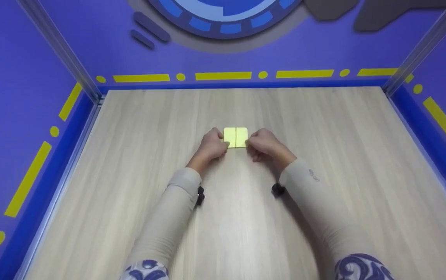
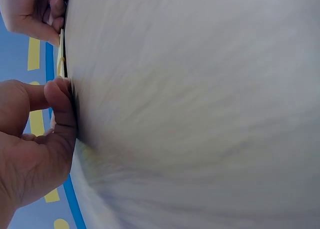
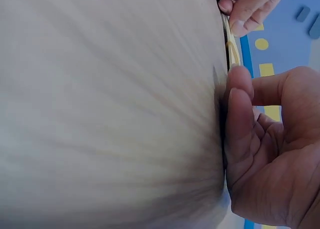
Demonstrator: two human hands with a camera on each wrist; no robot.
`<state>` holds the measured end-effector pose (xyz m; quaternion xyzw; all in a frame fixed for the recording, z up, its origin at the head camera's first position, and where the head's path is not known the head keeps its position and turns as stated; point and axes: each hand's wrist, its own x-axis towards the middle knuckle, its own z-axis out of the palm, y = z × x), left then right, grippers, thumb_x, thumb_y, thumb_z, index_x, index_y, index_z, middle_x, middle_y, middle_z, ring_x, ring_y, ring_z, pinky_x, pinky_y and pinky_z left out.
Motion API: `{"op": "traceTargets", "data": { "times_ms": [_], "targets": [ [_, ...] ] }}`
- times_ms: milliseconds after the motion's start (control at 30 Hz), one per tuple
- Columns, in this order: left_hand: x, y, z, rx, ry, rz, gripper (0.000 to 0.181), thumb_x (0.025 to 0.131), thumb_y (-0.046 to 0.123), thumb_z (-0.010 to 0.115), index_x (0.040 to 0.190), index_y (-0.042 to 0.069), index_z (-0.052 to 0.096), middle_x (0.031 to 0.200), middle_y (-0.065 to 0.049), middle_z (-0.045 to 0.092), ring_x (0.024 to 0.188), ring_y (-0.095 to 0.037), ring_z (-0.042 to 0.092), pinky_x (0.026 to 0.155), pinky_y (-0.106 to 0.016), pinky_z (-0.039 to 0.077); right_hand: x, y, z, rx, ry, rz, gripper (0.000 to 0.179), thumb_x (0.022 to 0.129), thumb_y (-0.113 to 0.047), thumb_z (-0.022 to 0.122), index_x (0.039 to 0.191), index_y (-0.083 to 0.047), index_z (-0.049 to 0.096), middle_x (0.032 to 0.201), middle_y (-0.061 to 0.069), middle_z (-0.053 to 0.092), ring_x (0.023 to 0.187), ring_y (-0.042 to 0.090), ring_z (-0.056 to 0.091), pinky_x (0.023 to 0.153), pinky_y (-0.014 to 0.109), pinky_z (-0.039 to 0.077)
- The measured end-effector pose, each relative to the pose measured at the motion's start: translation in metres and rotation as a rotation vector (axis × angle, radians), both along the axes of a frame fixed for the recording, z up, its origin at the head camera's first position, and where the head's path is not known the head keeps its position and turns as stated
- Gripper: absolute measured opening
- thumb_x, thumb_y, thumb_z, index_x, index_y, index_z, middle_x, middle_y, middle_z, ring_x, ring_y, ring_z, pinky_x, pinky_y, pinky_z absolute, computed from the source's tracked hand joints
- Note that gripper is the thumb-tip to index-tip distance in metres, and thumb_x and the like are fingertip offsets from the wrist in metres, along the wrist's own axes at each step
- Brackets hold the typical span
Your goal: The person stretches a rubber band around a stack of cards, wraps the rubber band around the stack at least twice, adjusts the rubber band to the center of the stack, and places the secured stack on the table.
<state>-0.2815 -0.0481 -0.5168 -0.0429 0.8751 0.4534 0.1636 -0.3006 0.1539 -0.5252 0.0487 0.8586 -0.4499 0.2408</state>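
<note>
A thin, pale yellow square pad (image 1: 229,137) with rounded corners lies low over the middle of the table. Across its centre runs a narrow band (image 1: 236,136), which shows as a yellow loop (image 3: 233,46) in the right wrist view. My left hand (image 1: 213,144) pinches the pad's left edge, thumb on the near corner. At the opposite edge, my right hand (image 1: 264,142) pinches the pad between thumb and curled fingers. Edge-on in the left wrist view, the pad (image 2: 62,49) is a slim strip between both hands. Fingertips cover its side edges.
Under the hands spreads a wood-grain table (image 1: 149,128). A blue back wall (image 1: 223,58) with yellow dashes and dots stands beyond it, and similar side walls (image 1: 24,128) flank it, with metal posts at the corners.
</note>
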Motion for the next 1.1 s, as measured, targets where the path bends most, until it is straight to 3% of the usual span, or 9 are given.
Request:
{"op": "traceTargets", "data": {
  "times_ms": [367, 700, 867, 1000, 1100],
  "targets": [
    [0.005, -0.01, 0.003, 0.125, -0.088, -0.027, 0.03, 0.099, 0.018, 0.057, 0.125, 0.007, 0.046, 0.085, -0.008, 0.067, 0.064, -0.016, 0.064, 0.055, -0.026, 0.054, 0.004, 0.002, -0.001, -0.044, -0.046, 0.01, 0.024, 0.088, -0.017, 0.05, 0.085, -0.001, 0.067, 0.06, 0.004, 0.064, 0.05, 0.019, 0.066, 0.049, 0.032, 0.058],
    [0.005, -0.015, 0.002, 0.171, -0.081, -0.02, 0.03, 0.099, 0.022, 0.056, 0.124, 0.006, 0.048, 0.086, -0.008, 0.068, 0.066, -0.016, 0.065, 0.056, -0.027, 0.054, 0.005, 0.001, -0.006, -0.05, 0.011, 0.028, 0.023, 0.09, -0.019, 0.05, 0.085, -0.003, 0.065, 0.063, 0.006, 0.064, 0.052, 0.021, 0.066, 0.048, 0.033, 0.057],
    [0.006, -0.018, -0.002, 0.199, -0.084, -0.016, 0.027, 0.099, 0.022, 0.057, 0.119, 0.007, 0.049, 0.086, -0.009, 0.068, 0.065, -0.016, 0.064, 0.055, -0.027, 0.053, 0.005, 0.001, -0.008, -0.079, -0.006, 0.054, 0.024, 0.092, -0.022, 0.051, 0.087, -0.003, 0.065, 0.063, 0.006, 0.065, 0.053, 0.021, 0.067, 0.05, 0.033, 0.057],
    [0.008, -0.017, -0.002, 0.189, -0.078, -0.007, 0.023, 0.098, 0.024, 0.058, 0.114, 0.009, 0.05, 0.087, -0.009, 0.067, 0.065, -0.016, 0.064, 0.056, -0.028, 0.053, 0.004, 0.004, -0.009, -0.147, -0.034, 0.069, 0.027, 0.095, -0.025, 0.053, 0.09, -0.001, 0.064, 0.064, 0.006, 0.066, 0.055, 0.021, 0.068, 0.051, 0.033, 0.058],
    [0.013, -0.014, -0.002, 0.129, -0.066, -0.006, 0.024, 0.098, 0.026, 0.058, 0.113, 0.009, 0.05, 0.087, -0.007, 0.065, 0.066, -0.015, 0.062, 0.056, -0.026, 0.052, 0.005, 0.007, -0.009, -0.203, -0.061, 0.089, 0.03, 0.097, -0.027, 0.053, 0.092, 0.0, 0.063, 0.066, 0.007, 0.067, 0.056, 0.021, 0.069, 0.053, 0.033, 0.059]
  ]
}}
